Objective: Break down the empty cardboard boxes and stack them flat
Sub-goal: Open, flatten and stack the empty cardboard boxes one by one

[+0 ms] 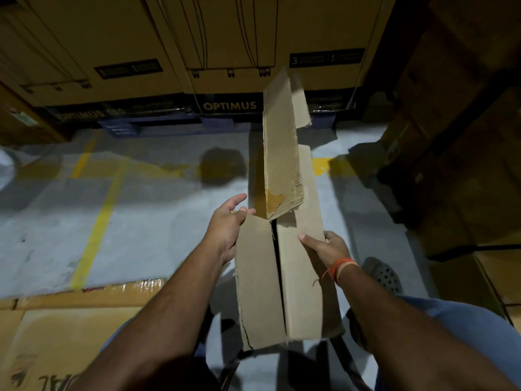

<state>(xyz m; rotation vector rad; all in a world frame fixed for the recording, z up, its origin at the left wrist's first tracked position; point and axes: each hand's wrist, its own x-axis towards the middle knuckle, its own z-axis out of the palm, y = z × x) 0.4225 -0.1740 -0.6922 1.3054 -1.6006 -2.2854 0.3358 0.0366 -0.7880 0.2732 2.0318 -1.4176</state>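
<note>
Cardboard box (284,277) is held up in the air between both hands, over the grey floor (135,210). It is long and thin, and its top flaps are split apart. One torn flap (282,153) sticks up and leans away from the person.

The right hand (324,246) grips the right wall of the box, with the thumb on the front face and the fingers curled behind the edge. The left hand (228,221) is at the top corner of the left flap. Its fingers are spread and only loosely bent, and it may just be touching the edge; the light is too dim to say if it pinches the flap.

To do this step well, the right hand should keep a firm hold while the left hand takes the loose flap fully and pushes it in. Then both hands can press the two long walls together along the folds, so the box goes flat without more tearing.

Down at the lower left lies flat cardboard (70,328), which looks like a good spot for the pile. Big printed cartons (225,52) stand behind. A grey shoe (383,275) shows near the right wrist.
</note>
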